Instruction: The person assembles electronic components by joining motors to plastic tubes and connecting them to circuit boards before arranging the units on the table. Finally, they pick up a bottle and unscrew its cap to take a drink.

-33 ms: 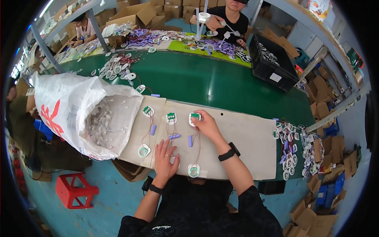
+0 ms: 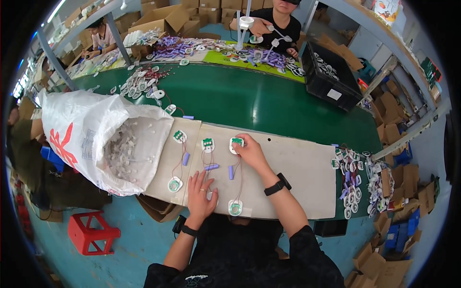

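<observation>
My right hand point(image 2: 250, 150) is closed on a white plastic housing with a green circuit board point(image 2: 236, 142), its thumb on the board. Thin dark red wires run from this housing to a purple cylindrical cell point(image 2: 231, 172) and a round white part with a green ring point(image 2: 235, 207). My left hand point(image 2: 200, 193) lies open, fingers spread, on the beige work board point(image 2: 288, 177), partly covering another round white part. Beyond its fingertips are a second purple cell point(image 2: 211, 167) and a second housing point(image 2: 207, 144). A third wired set, with its housing point(image 2: 179, 136), lies further left.
A white sack point(image 2: 91, 139) of translucent plastic pieces stands on the left. Piled assemblies lie on the green table point(image 2: 278, 101) at far left and right point(image 2: 353, 177). A black crate point(image 2: 331, 81) stands at the far right. A co-worker point(image 2: 273, 24) sits opposite. A red stool point(image 2: 93, 233) is at lower left.
</observation>
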Tool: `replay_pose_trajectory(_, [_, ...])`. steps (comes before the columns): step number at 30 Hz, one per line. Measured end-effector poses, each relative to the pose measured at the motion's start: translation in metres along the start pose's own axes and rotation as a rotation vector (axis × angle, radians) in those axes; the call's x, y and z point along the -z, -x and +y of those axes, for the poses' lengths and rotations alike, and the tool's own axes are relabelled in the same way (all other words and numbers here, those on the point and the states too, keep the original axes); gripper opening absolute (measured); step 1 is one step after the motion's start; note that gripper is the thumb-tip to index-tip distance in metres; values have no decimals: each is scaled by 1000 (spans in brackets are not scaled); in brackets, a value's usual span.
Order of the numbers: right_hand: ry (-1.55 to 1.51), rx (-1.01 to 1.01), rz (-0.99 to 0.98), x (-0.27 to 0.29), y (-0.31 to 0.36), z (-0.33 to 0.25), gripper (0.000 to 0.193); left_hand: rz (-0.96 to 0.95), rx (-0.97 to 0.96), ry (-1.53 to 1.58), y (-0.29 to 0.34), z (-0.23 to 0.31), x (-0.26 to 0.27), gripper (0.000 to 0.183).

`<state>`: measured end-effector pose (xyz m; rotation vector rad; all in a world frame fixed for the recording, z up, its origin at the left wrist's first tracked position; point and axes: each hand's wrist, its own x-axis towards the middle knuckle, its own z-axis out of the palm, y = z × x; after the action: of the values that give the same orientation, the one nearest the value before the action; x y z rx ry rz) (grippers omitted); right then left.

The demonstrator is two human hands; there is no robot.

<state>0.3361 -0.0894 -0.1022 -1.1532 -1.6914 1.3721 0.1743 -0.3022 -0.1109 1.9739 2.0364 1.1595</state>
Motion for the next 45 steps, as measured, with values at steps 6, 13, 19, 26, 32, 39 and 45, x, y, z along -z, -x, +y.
replay_pose_trajectory(6, [274,97,84,-2,-12,17,33,-5,3,-18,3,-2,0,32])
replay_pose_trajectory(13, [428,264,144,-1,-20,24,35,-16,7,-26,1,1,-1,32])
replay_pose_trajectory(19, [536,300,189,2,-19,28,37,-9,6,-23,2,1,-2,32])
replay_pose_trajectory(26, [578,473,325,4,-9,32,36,1,-6,49,3,2,-1,32])
replay_pose_trajectory(32, [335,319,331,18,12,46,37,-35,-149,-39,24,1,-2,37])
replay_pose_trajectory(39, [383,355,345,19,15,41,35,-252,-245,-174,30,66,-16,42])
replay_pose_trajectory(45, [386,449,351,19,21,33,37,-219,-168,-239,27,61,-15,35])
